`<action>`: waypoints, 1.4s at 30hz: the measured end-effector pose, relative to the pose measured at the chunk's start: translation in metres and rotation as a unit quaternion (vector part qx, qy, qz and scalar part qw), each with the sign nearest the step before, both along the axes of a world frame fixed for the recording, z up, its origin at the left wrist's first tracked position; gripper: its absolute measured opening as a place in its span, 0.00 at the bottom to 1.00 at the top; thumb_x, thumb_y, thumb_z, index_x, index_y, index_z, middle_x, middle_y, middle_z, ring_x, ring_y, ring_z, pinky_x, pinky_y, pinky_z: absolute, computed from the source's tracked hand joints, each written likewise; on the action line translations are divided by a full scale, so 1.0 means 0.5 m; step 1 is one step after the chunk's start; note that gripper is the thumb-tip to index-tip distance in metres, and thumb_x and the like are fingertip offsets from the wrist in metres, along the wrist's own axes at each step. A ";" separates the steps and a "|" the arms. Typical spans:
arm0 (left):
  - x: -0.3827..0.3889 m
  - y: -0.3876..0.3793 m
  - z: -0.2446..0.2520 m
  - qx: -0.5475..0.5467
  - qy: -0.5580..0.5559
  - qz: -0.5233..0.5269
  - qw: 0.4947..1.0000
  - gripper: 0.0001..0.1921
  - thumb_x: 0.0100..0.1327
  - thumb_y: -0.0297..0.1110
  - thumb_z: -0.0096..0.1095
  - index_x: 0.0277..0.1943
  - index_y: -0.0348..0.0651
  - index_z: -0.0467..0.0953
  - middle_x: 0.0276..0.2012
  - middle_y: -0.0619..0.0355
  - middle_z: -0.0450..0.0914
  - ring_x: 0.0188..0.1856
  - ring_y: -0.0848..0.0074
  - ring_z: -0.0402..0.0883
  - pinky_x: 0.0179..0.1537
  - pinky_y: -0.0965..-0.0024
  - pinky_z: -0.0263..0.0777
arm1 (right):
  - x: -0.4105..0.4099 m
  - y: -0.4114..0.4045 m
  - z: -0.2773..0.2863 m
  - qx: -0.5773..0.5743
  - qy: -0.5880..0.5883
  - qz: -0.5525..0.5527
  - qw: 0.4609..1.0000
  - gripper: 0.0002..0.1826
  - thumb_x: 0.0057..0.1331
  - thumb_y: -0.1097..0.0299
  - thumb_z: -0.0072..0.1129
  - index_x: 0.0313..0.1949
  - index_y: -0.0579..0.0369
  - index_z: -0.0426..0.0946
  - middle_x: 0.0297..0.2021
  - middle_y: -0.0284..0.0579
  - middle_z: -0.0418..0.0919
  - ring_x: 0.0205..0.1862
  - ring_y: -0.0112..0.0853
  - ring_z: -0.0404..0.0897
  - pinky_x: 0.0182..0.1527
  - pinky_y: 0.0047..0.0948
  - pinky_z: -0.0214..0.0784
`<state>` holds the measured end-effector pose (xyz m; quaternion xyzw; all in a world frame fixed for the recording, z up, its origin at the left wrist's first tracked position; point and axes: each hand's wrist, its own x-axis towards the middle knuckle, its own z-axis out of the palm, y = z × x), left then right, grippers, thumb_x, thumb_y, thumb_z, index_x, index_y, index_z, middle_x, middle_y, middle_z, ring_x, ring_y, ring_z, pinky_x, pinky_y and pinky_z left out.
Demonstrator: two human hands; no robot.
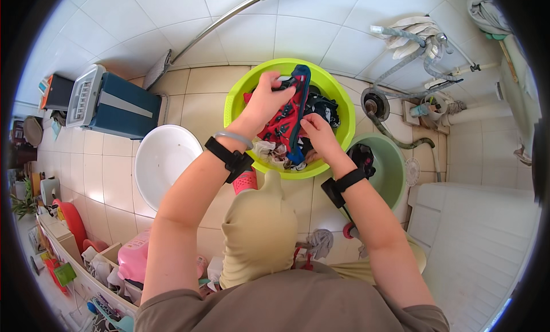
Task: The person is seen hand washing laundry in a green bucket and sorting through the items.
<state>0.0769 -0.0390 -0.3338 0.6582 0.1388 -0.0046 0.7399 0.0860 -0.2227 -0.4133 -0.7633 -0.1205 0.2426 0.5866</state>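
Note:
A red patterned garment with a dark blue edge (281,125) is stretched lengthwise between my hands over a lime-green basin (335,80). My left hand (270,95) grips its upper part, fingers curled around the cloth. Lower down, my right hand (316,132) pinches the dark blue edge between thumb and fingers. Beneath and around the garment, dark patterned clothes (325,110) and pale crumpled cloth (270,151) lie in the basin. Part of the pile is hidden behind the garment and my left hand.
A white basin (165,160) sits on the tiled floor at left, beside a blue-grey bucket (124,104) and a flat mop (157,70). At right are a green bucket (389,173) holding dark cloth, a floor drain (374,104) with a hose, and a white ridged panel (472,229).

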 end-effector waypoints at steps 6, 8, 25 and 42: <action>-0.059 -0.014 -0.100 0.052 0.123 -0.153 0.979 0.15 0.61 0.34 0.65 0.46 0.35 0.72 0.36 0.57 0.78 0.36 0.79 0.77 0.36 0.75 0.73 | -0.004 0.012 0.005 0.096 0.140 -0.110 0.979 0.09 0.68 0.67 0.52 0.37 0.61 0.71 0.29 0.39 0.75 0.31 0.26 0.75 0.37 0.24 0.69; -0.062 -0.026 -0.132 0.162 -0.011 -0.152 0.975 0.11 0.60 0.32 0.64 0.40 0.33 0.74 0.30 0.54 0.80 0.31 0.72 0.80 0.34 0.70 0.74 | 0.001 0.005 -0.031 0.037 0.088 -0.091 0.991 0.09 0.68 0.67 0.52 0.37 0.60 0.70 0.29 0.40 0.75 0.31 0.26 0.76 0.36 0.26 0.69; -0.055 -0.023 -0.136 0.159 0.008 -0.149 0.976 0.10 0.63 0.31 0.61 0.42 0.32 0.77 0.31 0.61 0.79 0.30 0.82 0.77 0.33 0.78 0.72 | -0.001 0.001 -0.014 -0.005 0.027 -0.056 0.998 0.10 0.68 0.65 0.51 0.36 0.61 0.71 0.26 0.43 0.75 0.28 0.29 0.74 0.33 0.28 0.67; -0.033 0.020 -0.111 -0.120 0.125 0.007 0.985 0.10 0.63 0.31 0.50 0.43 0.36 0.73 0.36 0.57 0.80 0.40 0.72 0.80 0.47 0.69 0.74 | 0.006 -0.013 0.012 0.072 0.095 -0.173 0.978 0.13 0.71 0.61 0.47 0.41 0.60 0.70 0.32 0.39 0.74 0.34 0.26 0.73 0.39 0.26 0.67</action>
